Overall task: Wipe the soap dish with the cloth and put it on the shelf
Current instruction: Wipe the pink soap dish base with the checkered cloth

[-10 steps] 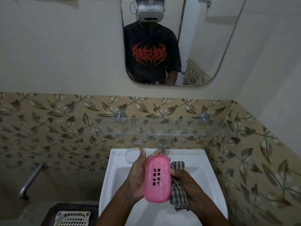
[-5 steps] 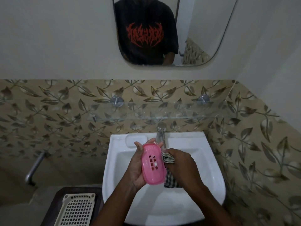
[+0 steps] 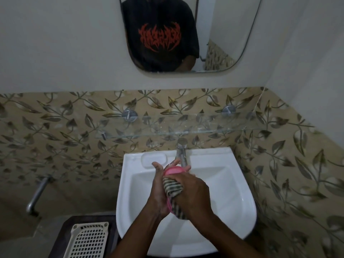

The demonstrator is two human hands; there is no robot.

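Note:
Over the white sink (image 3: 232, 192), my left hand (image 3: 158, 190) holds the pink soap dish (image 3: 174, 170) from the left; only its top end and a strip of its lower edge show. My right hand (image 3: 193, 194) presses the checked cloth (image 3: 173, 188) against the dish's face and covers most of it. A tail of the cloth hangs below my hands. The glass shelf (image 3: 186, 127) is fixed to the leaf-patterned tiles above the tap, with nothing visible on it.
A chrome tap (image 3: 181, 153) stands right behind my hands. The sink has a moulded soap recess (image 3: 153, 159) at its back left. A cream plastic basket (image 3: 88, 241) sits on a dark surface at lower left. A metal pipe (image 3: 36, 196) sticks out of the left wall. A mirror (image 3: 186, 34) hangs above.
My right hand has moved the cloth from beside the dish onto its face, hiding the slotted surface. The view has tilted downward.

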